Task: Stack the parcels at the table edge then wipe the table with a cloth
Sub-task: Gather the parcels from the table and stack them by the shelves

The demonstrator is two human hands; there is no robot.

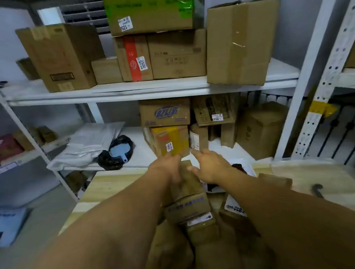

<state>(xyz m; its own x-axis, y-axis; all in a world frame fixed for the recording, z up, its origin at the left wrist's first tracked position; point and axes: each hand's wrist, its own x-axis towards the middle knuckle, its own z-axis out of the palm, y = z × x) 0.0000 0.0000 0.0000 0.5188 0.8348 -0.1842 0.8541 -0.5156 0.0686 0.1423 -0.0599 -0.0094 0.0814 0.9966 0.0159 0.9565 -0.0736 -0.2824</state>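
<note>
A pale wooden table (105, 188) lies below me with several brown cardboard parcels on it. My left hand (168, 168) rests on the left side of the farthest small parcel (188, 180), fingers curled over its edge. My right hand (210, 166) hovers just right of that parcel with fingers spread and straight. Nearer me sits a parcel with blue print (187, 208), then one with a white label (200, 222), and another labelled parcel (233, 212) under my right forearm. More brown parcels (169, 253) fill the space between my arms. No cloth is in view.
White metal shelving (149, 90) stands behind the table, loaded with large cardboard boxes (239, 43), grey mailer bags (90, 144) and a black bag (115, 152). A dark bag (239, 168) and a black hook-shaped tool (318, 189) lie on the table's right part.
</note>
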